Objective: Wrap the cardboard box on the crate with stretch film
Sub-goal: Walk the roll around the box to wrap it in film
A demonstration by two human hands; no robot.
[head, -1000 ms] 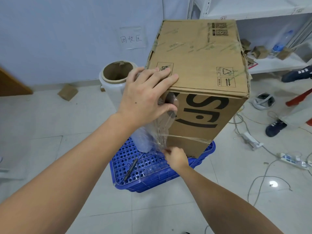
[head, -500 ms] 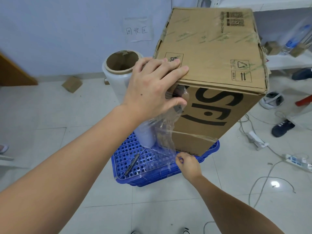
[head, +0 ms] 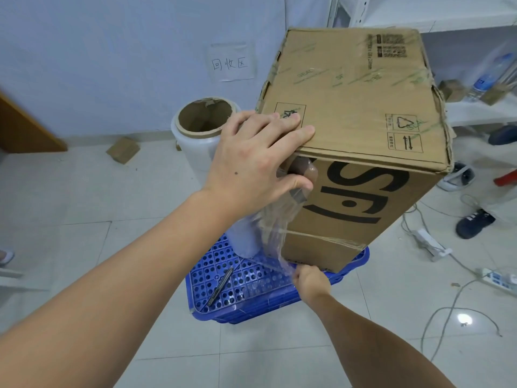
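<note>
A tall cardboard box (head: 355,113) with black lettering stands on a blue perforated crate (head: 251,287). My left hand (head: 257,161) grips the box's near top corner, fingers flat on the lid and thumb on the front face. My right hand (head: 310,278) pinches the loose clear stretch film (head: 275,233) at the box's bottom near corner. One band of film crosses the lower front of the box. The stretch film roll (head: 201,135) stands upright on the crate just left of the box, its lower part hidden behind my left arm.
A dark pen-like tool (head: 219,287) lies on the crate. A small cardboard piece (head: 123,149) sits on the tiled floor by the wall. Cables and a power strip (head: 498,278) lie at right, near a person's shoes (head: 474,222) and white shelving (head: 475,110).
My right hand has slid slightly lower along the box's bottom corner with the film. The view has shifted; my left hand keeps its grip on the top corner.
</note>
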